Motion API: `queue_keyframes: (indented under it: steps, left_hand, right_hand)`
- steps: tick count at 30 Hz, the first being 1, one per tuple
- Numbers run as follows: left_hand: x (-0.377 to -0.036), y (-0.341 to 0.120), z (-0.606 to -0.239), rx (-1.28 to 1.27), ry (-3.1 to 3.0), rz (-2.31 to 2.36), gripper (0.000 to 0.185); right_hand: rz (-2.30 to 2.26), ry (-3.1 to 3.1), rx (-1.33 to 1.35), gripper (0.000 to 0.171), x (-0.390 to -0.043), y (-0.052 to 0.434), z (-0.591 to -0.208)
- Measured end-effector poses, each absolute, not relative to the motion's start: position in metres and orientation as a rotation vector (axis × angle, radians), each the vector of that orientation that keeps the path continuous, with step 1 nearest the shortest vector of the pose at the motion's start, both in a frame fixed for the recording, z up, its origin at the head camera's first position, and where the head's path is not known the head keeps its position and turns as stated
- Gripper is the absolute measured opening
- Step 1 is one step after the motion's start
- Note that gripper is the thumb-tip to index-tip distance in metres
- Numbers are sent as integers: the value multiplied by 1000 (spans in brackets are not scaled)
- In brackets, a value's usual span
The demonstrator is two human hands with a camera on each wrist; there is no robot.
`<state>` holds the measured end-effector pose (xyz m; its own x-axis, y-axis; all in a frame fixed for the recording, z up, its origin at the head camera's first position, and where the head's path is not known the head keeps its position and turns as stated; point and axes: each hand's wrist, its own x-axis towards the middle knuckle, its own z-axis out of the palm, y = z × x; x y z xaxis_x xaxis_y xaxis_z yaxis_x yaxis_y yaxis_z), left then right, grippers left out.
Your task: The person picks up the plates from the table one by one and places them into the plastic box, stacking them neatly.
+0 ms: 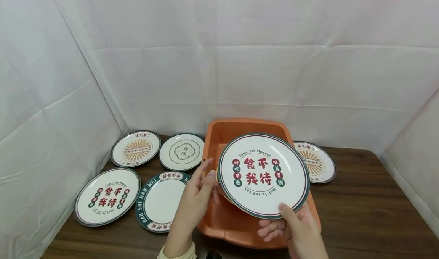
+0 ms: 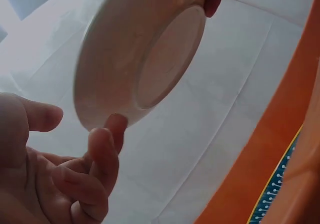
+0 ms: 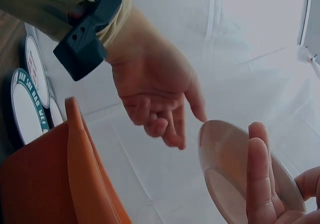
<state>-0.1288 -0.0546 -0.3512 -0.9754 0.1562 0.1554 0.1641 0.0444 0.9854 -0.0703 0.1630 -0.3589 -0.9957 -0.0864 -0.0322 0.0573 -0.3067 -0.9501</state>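
A white round plate (image 1: 255, 198) with a dark green rim and red and green Chinese lettering is held up, tilted, over the orange plastic basin (image 1: 219, 137). My right hand (image 1: 302, 228) pinches its lower right edge, thumb on the face and fingers behind. At the plate's left edge is my left hand (image 1: 193, 200), fingers loosely bent, with fingertips right at the underside and the thumb (image 2: 46, 116) away from the rim. The plate's plain pale underside (image 2: 170, 58) shows in both wrist views. Inside the basin lies something with a teal patterned band and yellow edge (image 2: 275, 184), mostly hidden.
Left of the basin, on the dark wooden table (image 1: 370, 198), lie a matching lettered plate (image 1: 108, 198), a green-banded plate (image 1: 164, 201), a sunburst plate (image 1: 136, 149) and a small-emblem plate (image 1: 181, 152). Another sunburst plate (image 1: 317, 163) lies right of it. White cloth (image 1: 240, 72) hangs behind.
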Motion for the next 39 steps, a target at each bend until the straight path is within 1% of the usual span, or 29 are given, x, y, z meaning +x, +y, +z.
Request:
queue_keyframes:
  steps: [3,7,16,21,27,31,37,39]
  left_hand:
    - [-128,-53,-351,-388,-2322,-2098,48]
    - [-125,-50,-351,-437,-2313,-2118,47]
    - [-122,-47,-348,-421,-2307,-2158,49]
    - [-122,-46,-349,-456,-2215,-2233,45]
    - [-121,-46,-348,-450,-2127,-2325,44]
    - [-120,-47,-347,-444,-2133,-2313,45]
    - [-121,-50,-347,-418,-2095,-2335,44]
    - [-121,-51,-347,-413,-2090,-2335,45]
  right_hand:
    - [-2443,1800,28,42,-68,161,-358]
    - [-2425,1795,68,43,-64,159,-356]
    - [-2353,1812,136,50,-61,155,-353]
    - [-2243,1854,127,48,-62,160,-350]
    - [-2118,1889,211,49,-66,165,-346]
    - [-2040,1930,159,49,-70,172,-346]
    - [-1998,1947,-34,44,-76,186,-344]
    - [-2023,1995,-60,47,-79,191,-342]
